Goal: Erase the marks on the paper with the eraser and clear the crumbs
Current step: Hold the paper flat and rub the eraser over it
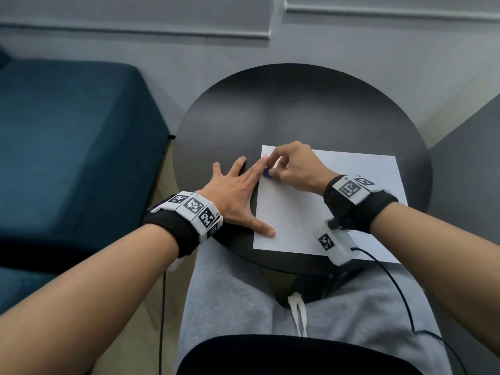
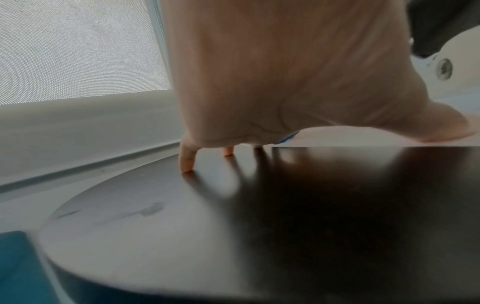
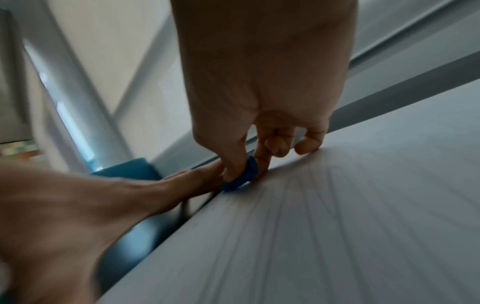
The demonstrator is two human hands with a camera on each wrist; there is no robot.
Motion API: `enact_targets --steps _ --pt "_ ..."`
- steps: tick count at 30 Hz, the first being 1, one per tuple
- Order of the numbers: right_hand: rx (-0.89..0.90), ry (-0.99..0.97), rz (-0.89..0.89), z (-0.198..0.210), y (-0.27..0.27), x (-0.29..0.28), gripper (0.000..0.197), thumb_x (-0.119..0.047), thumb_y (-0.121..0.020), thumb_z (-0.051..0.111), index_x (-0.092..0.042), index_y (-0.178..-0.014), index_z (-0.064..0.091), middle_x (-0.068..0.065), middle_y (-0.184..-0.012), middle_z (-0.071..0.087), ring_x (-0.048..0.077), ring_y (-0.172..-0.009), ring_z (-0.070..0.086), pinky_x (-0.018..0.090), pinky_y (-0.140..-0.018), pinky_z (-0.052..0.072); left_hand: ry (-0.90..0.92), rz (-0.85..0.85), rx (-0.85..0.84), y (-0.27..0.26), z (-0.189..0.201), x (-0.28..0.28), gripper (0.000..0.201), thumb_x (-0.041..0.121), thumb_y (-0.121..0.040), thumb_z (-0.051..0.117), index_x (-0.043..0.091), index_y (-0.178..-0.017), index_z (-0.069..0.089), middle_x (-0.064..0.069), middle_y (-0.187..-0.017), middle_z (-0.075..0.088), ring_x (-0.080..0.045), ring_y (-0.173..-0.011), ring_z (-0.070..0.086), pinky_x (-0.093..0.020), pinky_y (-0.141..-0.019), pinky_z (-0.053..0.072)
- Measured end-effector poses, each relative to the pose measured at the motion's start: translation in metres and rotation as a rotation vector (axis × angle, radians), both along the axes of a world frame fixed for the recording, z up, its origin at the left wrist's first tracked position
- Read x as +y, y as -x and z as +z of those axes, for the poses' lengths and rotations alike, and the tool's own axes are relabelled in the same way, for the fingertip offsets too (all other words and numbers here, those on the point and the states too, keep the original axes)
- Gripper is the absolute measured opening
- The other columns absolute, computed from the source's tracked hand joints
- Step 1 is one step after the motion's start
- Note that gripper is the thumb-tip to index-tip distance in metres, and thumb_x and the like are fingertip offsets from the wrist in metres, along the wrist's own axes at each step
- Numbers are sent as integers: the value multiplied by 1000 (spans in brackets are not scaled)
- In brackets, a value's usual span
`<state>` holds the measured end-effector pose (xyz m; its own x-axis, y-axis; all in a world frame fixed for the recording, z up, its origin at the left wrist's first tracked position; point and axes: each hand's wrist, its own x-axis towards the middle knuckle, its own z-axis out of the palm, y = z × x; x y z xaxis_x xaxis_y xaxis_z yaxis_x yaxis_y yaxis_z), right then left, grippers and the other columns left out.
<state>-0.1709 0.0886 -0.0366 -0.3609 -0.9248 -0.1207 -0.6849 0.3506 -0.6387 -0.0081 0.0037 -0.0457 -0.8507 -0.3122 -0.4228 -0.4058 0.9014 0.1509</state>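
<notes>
A white sheet of paper lies on the round dark table, toward its near right. My right hand pinches a small blue eraser between thumb and fingers and presses it on the paper's far left corner. In the right wrist view the eraser touches the paper by its left edge. My left hand lies flat with spread fingers, its thumb and index finger on the paper's left edge, the other fingers on the table. I make out no clear marks or crumbs.
A teal sofa stands to the left of the table. A grey wall with trim runs behind. My lap in grey trousers is under the table's near edge. A dark cable hangs from the right wrist unit.
</notes>
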Motion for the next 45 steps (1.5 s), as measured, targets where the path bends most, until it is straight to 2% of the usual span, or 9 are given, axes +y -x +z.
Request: enact_targets --steps 4,9,14,19,24,30,34,40,45 --pt "-19 -88 166 2 -6 9 8 -21 -77 73 -21 -85 74 -6 -67 61 7 -61 53 22 -60 41 -10 -2 15 0 1 0 146 98 -50 53 27 -152 -24 18 -163 -12 -25 -151 -8 -72 -111 7" --pt "10 -12 -45 2 13 1 7 -26 -80 72 -22 -84 70 -6 -70 62 11 -66 57 24 -63 44 33 -37 -37 0 0 -1 142 100 -53 47 29 -151 -27 19 -161 -23 -26 -151 -11 -71 -112 8" --pt "-7 -135 185 8 2 23 8 -21 -79 73 -20 -87 74 -2 -73 64 10 -66 55 23 -63 44 66 -49 -65 2 0 0 140 100 -54 45 28 -153 -22 17 -160 -26 -28 -151 -11 -71 -112 10" --pt "29 -47 31 3 12 16 5 -25 -80 71 -23 -84 71 -5 -69 63 10 -63 55 25 -62 44 90 -63 -67 3 2 0 136 100 -54 46 31 -154 -18 16 -161 -22 -30 -151 -8 -72 -110 15" --pt "7 -130 177 6 2 28 7 -22 -78 73 -23 -85 73 -6 -71 61 10 -67 55 25 -64 45 102 -63 -75 3 4 2 135 99 -55 47 32 -154 -16 14 -162 -22 -31 -151 -7 -71 -110 17" --pt "20 -60 31 4 7 21 7 -26 -81 70 -22 -86 69 -5 -72 62 12 -66 55 26 -64 44 101 -61 -88 4 6 3 135 98 -55 48 31 -154 -16 14 -162 -22 -30 -151 -7 -71 -110 17" --pt "-3 -163 192 12 2 31 8 -21 -79 73 -21 -87 73 -6 -72 60 10 -67 53 22 -62 42 101 -56 -94 4 7 3 136 98 -55 48 31 -154 -16 14 -162 -23 -30 -151 -7 -71 -110 17" --pt "-17 -76 40 5 7 27 3 -23 -80 70 -24 -83 69 -6 -71 61 9 -65 53 25 -65 40 99 -56 -99 4 8 3 135 98 -55 48 31 -154 -16 15 -162 -22 -30 -151 -7 -71 -110 18" --pt "-33 -211 242 11 -6 47 8 -21 -78 73 -23 -85 73 -4 -74 62 8 -68 53 21 -61 41 97 -53 -104 5 8 4 137 98 -55 49 31 -154 -17 14 -162 -23 -30 -151 -8 -71 -110 18"
